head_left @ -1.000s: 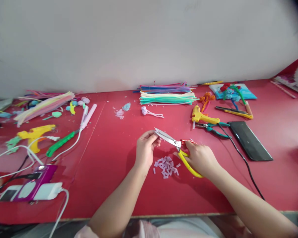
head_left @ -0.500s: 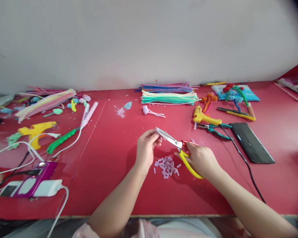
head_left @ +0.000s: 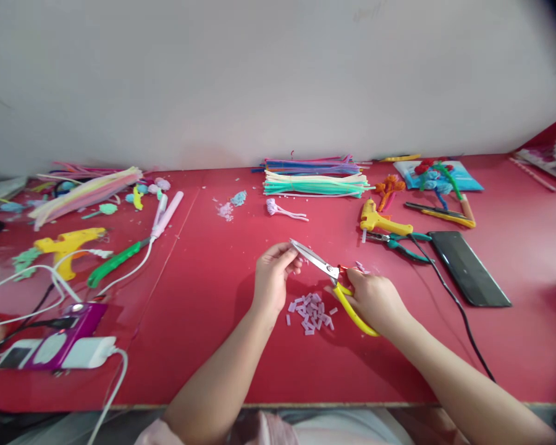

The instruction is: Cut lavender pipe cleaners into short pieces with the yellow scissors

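Observation:
My right hand (head_left: 374, 298) grips yellow-handled scissors (head_left: 315, 258), whose blades point up and left. At the blade tips, my left hand (head_left: 278, 267) is closed in a pinch; what lies between its fingertips is too small to make out. Between my forearms, a pile of short pale purple pieces (head_left: 311, 314) lies on the red table (head_left: 204, 334). A few more purple bits (head_left: 361, 267) show just beyond my right hand. Farther back lies a small pale purple bundle with trailing stems (head_left: 285, 211).
Bundles of pipe cleaners (head_left: 317, 183) lie by the wall. To the right are a yellow glue gun (head_left: 382, 221), teal-handled pliers (head_left: 401, 244) and a phone (head_left: 470, 269). On the left are another glue gun (head_left: 69, 244), a green cutter (head_left: 115, 264) and a purple power strip (head_left: 69, 337) with cables.
My hands and the scissors stay nearly in place. The purple bits beyond my right hand look slightly shifted.

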Demonstrator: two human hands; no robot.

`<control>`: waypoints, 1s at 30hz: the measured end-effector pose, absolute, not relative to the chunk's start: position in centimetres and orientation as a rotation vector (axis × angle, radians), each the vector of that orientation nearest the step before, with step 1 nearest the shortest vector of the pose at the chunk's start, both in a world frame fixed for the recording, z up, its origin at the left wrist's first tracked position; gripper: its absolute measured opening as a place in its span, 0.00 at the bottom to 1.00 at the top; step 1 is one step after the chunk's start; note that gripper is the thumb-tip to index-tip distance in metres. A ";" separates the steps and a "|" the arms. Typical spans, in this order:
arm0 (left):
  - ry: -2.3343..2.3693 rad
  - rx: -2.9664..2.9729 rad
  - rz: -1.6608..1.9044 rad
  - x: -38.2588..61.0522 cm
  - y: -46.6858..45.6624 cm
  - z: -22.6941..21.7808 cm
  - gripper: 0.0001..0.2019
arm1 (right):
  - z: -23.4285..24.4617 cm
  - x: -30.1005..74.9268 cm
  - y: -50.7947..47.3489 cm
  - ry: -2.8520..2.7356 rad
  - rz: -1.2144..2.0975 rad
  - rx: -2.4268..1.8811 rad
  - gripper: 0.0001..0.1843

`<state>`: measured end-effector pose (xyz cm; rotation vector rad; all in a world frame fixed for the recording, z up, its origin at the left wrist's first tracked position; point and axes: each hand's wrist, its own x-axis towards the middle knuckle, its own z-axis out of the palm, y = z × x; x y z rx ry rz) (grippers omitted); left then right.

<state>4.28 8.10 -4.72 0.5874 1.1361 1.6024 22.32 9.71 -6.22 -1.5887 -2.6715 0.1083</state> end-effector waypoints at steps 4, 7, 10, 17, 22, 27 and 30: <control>1.141 0.573 1.601 4.3 8.2 -4.6 0.05 | -6.1 22.2 9.7 -2.673 0.119 -1.617 0.22; 1.153 0.578 1.594 4.3 8.1 -4.6 0.04 | -6.1 22.2 9.8 -2.679 0.116 -1.629 0.21; 1.152 0.590 1.585 4.3 8.1 -4.7 0.04 | -5.9 22.2 9.9 -2.668 0.110 -1.654 0.21; 1.125 0.645 1.548 4.2 8.1 -4.8 0.07 | -4.6 22.3 10.5 -2.467 0.030 -1.824 0.23; 1.105 0.711 1.455 4.3 8.0 -5.1 0.07 | -4.3 22.3 11.1 -2.358 0.206 -1.821 0.17; 1.081 0.821 1.250 4.9 7.8 -5.1 0.08 | -4.3 21.5 11.0 -2.242 0.550 -1.588 0.08; 1.067 0.937 1.090 5.4 7.6 -5.0 0.08 | -4.2 21.1 10.6 -2.188 0.723 -1.428 0.07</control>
